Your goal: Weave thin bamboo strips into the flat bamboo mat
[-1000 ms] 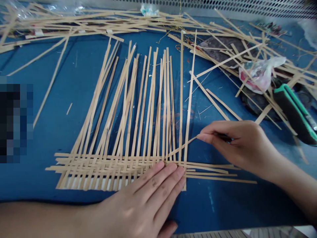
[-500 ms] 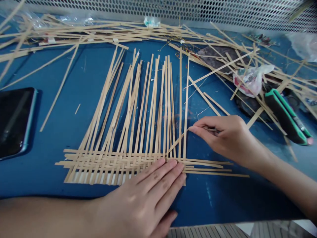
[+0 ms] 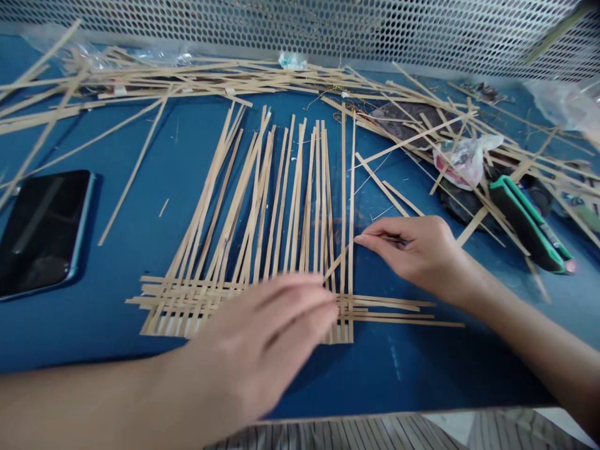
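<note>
Pale wooden-looking strips, crossed over and under one another, make a woven panel lying on the blue surface, right in front of the person. Its long upright strips fan away toward the back, while several crosswise ends poke out past the right edge. From where I stand, the left hand is over the right half of the weave, fingers stretched out and close together; it's blurred, so I can't tell whether that grip presses on the strips or catches one. On the right hand, thumb and forefinger are pinched on a thin slanting strip, which runs down behind two of the uprights toward the left fingertips. Over to the left rests a dark phone. Beyond the right hand lies a green-and-black tool, just beside some crumpled plastic. More loose strips are heaped along the back, below a perforated metal panel.
</note>
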{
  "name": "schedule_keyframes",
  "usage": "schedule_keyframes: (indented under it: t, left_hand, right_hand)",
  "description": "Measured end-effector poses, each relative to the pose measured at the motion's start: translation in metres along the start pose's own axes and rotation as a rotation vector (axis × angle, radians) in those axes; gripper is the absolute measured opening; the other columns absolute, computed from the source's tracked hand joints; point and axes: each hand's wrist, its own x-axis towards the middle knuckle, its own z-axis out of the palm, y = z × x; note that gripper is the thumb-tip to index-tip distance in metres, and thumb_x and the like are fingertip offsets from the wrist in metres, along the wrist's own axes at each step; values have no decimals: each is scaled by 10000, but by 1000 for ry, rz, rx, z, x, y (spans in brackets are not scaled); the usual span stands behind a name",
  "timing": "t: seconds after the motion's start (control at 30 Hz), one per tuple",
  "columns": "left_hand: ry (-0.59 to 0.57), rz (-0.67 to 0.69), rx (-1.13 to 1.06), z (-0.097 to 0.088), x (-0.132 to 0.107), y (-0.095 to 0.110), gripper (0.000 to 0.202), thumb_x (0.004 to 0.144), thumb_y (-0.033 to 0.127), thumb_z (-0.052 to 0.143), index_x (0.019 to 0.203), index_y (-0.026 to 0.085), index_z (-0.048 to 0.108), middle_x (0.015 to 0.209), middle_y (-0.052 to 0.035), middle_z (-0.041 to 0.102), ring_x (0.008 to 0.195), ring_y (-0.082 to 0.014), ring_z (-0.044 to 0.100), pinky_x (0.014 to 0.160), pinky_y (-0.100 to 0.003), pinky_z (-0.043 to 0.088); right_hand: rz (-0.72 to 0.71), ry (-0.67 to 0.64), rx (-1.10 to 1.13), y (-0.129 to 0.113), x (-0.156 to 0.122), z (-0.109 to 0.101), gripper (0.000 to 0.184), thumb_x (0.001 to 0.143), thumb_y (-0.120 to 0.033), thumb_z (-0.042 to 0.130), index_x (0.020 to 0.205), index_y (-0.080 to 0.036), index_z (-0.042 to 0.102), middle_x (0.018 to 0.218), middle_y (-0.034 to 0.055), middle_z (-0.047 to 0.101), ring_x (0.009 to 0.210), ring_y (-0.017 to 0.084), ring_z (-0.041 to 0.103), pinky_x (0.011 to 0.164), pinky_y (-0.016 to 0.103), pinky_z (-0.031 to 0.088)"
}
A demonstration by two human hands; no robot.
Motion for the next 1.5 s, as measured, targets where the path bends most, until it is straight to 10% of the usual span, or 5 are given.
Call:
schedule_keyframes:
  t: [0.53, 1.5]
  left_hand:
    - [-176, -259, -106, 1, 26, -31, 146, 865, 165, 564, 744, 184, 643, 990, -16, 538, 1027, -175, 478, 891, -344, 409]
    - [-268, -339, 147, 11, 33, -12, 208, 754, 1, 408, 673, 133, 548, 872, -71, 459, 844, -235, 459, 678, -413, 338]
  right_hand:
    - [255, -724, 141, 14, -5, -39, 342, 752, -474, 614, 552, -200, 654, 439, -22, 566, 413, 83, 423, 408, 216, 298]
    - [187, -479, 95, 6, -9, -27, 294, 701, -475, 676, 565, -216, 653, 478, -15, 578, 467, 112, 480, 453, 242, 347]
